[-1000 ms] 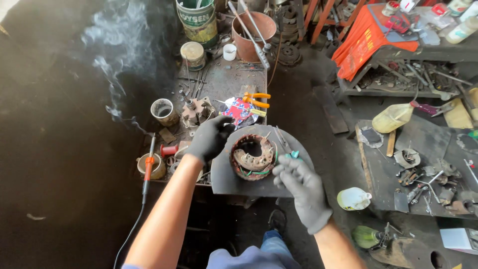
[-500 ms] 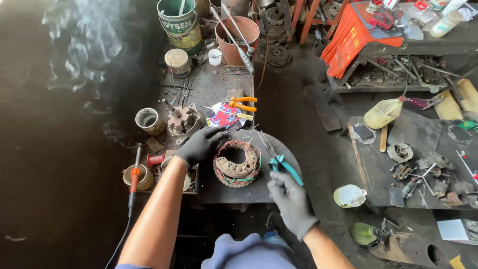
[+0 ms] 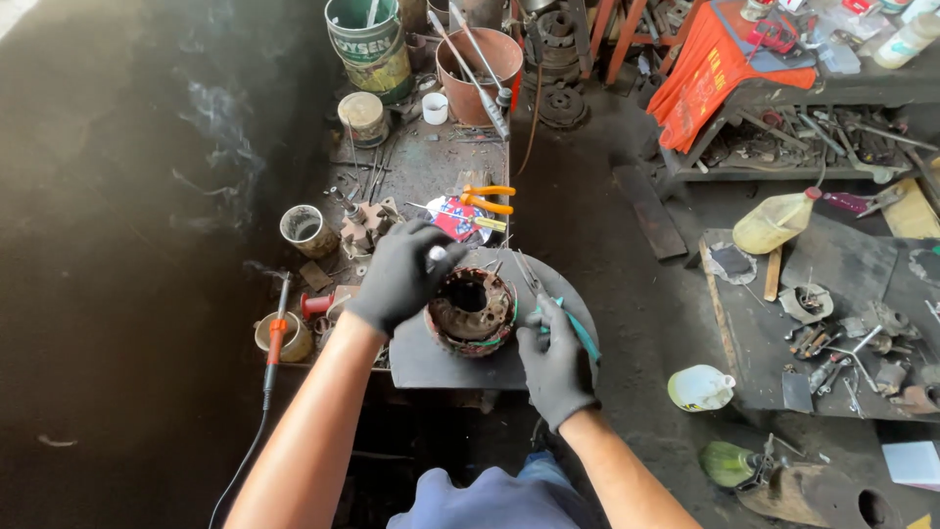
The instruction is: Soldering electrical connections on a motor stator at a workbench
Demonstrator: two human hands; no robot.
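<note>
The rusty stator (image 3: pixel 470 312) sits on the grey plate (image 3: pixel 431 358), between both gloved hands. Left hand (image 3: pixel 401 277) rests curled on its upper-left rim. Right hand (image 3: pixel 556 358), just beside its right edge, grips teal-handled pliers (image 3: pixel 580 331).

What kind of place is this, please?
Probably a small motor repair workshop. The gloved left hand and right hand work on a rusty stator on a cluttered metal bench. A soldering iron, pliers and loose parts lie around on an oily floor.
</note>
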